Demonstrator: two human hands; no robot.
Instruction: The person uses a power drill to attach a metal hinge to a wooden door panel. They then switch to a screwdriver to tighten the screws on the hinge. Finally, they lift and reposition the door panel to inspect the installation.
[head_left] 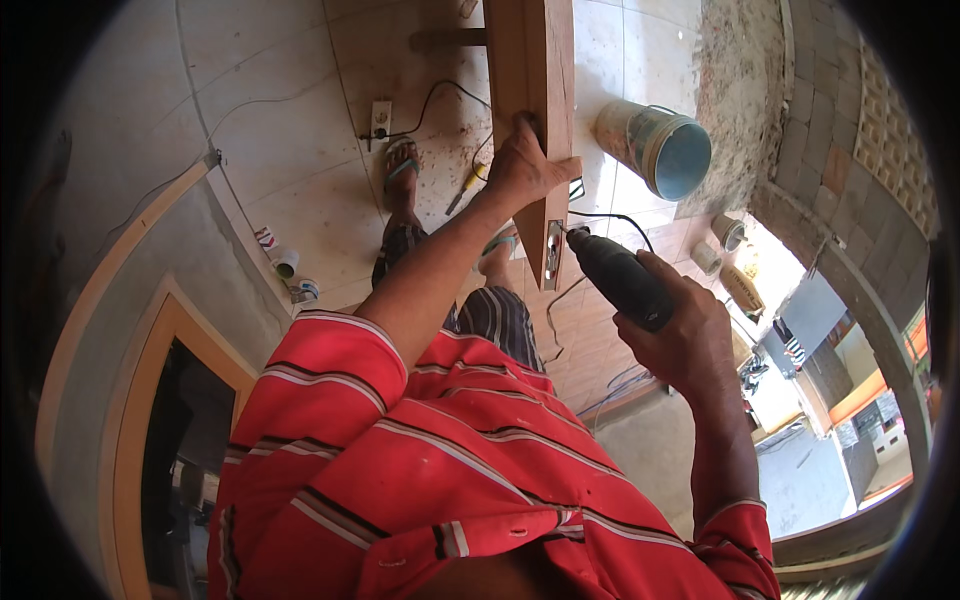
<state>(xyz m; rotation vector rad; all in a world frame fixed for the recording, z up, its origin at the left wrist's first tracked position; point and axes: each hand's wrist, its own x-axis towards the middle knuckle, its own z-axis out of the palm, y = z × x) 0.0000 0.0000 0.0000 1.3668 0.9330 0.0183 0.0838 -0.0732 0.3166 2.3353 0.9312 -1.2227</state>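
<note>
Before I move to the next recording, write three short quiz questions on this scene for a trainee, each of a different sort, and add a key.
1. Which hand holds the black power tool?
2. True or false: the left hand rests on the bucket.
3. Which of these is nearest the tool's tip?
A. The power socket on the floor
B. The metal plate set in the wooden panel
C. A sandal

Key:
1. The right hand.
2. False; it grips the wooden panel.
3. B
</note>
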